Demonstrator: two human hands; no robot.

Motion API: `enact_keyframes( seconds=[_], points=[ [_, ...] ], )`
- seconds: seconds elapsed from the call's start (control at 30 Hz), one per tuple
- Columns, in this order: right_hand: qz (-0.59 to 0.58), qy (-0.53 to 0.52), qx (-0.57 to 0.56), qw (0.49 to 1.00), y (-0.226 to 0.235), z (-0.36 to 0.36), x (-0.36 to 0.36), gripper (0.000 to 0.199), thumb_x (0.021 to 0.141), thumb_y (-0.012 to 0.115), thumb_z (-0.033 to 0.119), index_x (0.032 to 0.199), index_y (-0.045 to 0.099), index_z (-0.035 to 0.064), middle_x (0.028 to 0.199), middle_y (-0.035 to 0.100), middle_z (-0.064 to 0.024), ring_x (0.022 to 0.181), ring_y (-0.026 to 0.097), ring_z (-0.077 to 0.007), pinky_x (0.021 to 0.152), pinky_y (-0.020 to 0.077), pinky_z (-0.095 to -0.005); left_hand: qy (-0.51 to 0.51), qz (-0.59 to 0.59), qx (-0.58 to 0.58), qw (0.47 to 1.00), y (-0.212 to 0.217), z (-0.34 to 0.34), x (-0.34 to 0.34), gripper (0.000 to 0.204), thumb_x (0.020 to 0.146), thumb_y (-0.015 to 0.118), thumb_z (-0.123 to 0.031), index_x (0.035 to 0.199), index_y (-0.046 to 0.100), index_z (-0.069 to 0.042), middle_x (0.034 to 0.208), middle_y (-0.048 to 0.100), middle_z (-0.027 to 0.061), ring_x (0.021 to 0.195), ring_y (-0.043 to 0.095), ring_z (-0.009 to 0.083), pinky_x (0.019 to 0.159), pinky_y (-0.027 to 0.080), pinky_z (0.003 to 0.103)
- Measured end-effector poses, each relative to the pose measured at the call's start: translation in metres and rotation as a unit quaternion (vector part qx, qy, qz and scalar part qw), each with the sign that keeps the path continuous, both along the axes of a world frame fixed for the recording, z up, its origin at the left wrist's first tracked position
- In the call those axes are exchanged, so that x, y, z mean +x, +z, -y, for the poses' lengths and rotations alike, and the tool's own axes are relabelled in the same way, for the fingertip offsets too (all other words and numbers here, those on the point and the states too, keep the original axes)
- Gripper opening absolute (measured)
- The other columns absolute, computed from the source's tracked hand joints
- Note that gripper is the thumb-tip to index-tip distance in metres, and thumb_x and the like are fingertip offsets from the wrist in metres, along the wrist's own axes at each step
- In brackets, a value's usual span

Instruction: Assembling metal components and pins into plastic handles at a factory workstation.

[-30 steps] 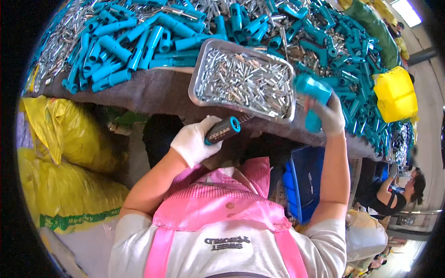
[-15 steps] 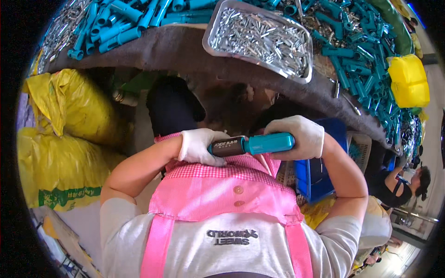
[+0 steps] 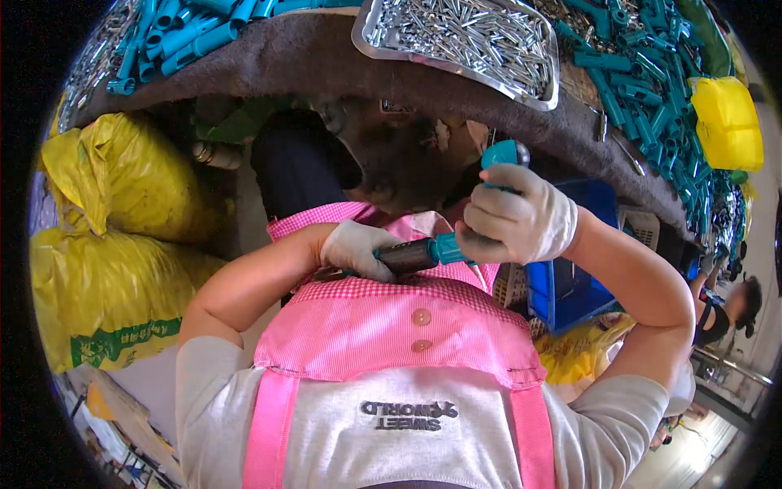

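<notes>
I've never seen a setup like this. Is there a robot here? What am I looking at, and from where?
No robot: these are a person's own two hands, in white gloves. The view comes from a wide fisheye camera worn on the head, looking down, so straight edges bend near the rim.

The left hand holds a dark cylinder. The right hand grips a teal piece whose rounded end pokes out above the fist. Teal also shows against the cylinder's end; the fist hides how it all connects.

Beyond the hands, a dark-covered work surface bears a metal tray of small shiny pins, with teal tubes heaped on either side.
</notes>
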State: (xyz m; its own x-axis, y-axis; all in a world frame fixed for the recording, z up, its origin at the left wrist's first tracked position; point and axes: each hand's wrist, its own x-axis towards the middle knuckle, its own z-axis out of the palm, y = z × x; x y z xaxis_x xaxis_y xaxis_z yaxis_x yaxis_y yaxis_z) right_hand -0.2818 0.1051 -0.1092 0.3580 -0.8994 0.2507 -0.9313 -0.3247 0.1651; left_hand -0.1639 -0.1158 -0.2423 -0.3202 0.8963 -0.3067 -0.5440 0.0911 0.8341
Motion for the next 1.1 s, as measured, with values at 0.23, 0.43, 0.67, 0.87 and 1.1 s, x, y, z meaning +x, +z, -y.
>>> enact_keyframes(
  seconds=[0.23, 0.43, 0.67, 0.87, 1.1],
  points=[
    [0.860, -0.399, 0.235, 0.215, -0.036, -0.024, 0.034, 0.041, 0.081, 0.067, 0.026, 0.115, 0.058, 0.0058, 0.094, 0.061, -0.0002, 0.080, 0.056, -0.0127, 0.074, 0.0450, -0.0260, 0.139, -0.532, -0.462, 0.696, 0.063, 0.005, -0.001, 0.044, 0.074, 0.065, -0.033, 0.112, 0.052, -0.014, 0.087, 0.064, 0.0177, 0.080, 0.062, 0.0358, 0.069, 0.049, 0.043],
    [0.474, -0.237, -0.162, 0.832, 0.027, 0.006, 0.007, 0.033, 0.088, 0.047, 0.013, 0.116, 0.057, -0.0008, 0.122, 0.054, -0.0196, 0.121, 0.046, -0.0304, 0.100, 0.0330, -0.0368, 0.270, -0.434, -0.410, 0.756, 0.069, 0.009, -0.015, 0.042, 0.073, 0.067, -0.022, 0.111, 0.052, -0.013, 0.088, 0.063, 0.0174, 0.082, 0.061, 0.0350, 0.070, 0.049, 0.041],
    [0.522, -0.244, -0.087, 0.812, 0.050, 0.001, 0.023, 0.038, 0.091, 0.048, 0.022, 0.125, 0.052, 0.0044, 0.135, 0.044, -0.0180, 0.133, 0.032, -0.0288, 0.110, 0.0186, -0.0426, 0.409, -0.364, -0.384, 0.743, 0.070, 0.014, -0.018, 0.041, 0.067, 0.070, -0.013, 0.105, 0.057, -0.007, 0.088, 0.063, 0.0177, 0.083, 0.063, 0.0347, 0.073, 0.050, 0.038],
    [0.643, -0.349, -0.154, 0.664, 0.025, -0.009, -0.010, 0.038, 0.096, 0.043, 0.028, 0.120, 0.054, 0.0003, 0.123, 0.055, -0.0160, 0.117, 0.050, -0.0243, 0.099, 0.0355, -0.0329, 0.417, -0.479, -0.284, 0.718, 0.084, 0.007, -0.008, 0.039, 0.069, 0.071, -0.013, 0.104, 0.056, -0.005, 0.080, 0.063, 0.0170, 0.078, 0.064, 0.0319, 0.069, 0.050, 0.036],
    [0.628, -0.391, -0.129, 0.660, 0.036, -0.009, -0.028, 0.037, 0.096, 0.043, 0.026, 0.121, 0.054, 0.0000, 0.117, 0.058, -0.0172, 0.107, 0.056, -0.0247, 0.094, 0.0405, -0.0319, 0.337, -0.446, -0.317, 0.766, 0.096, -0.005, -0.011, 0.040, 0.069, 0.070, -0.014, 0.105, 0.056, -0.005, 0.088, 0.064, 0.0173, 0.082, 0.064, 0.0328, 0.072, 0.050, 0.036]
  ],
)
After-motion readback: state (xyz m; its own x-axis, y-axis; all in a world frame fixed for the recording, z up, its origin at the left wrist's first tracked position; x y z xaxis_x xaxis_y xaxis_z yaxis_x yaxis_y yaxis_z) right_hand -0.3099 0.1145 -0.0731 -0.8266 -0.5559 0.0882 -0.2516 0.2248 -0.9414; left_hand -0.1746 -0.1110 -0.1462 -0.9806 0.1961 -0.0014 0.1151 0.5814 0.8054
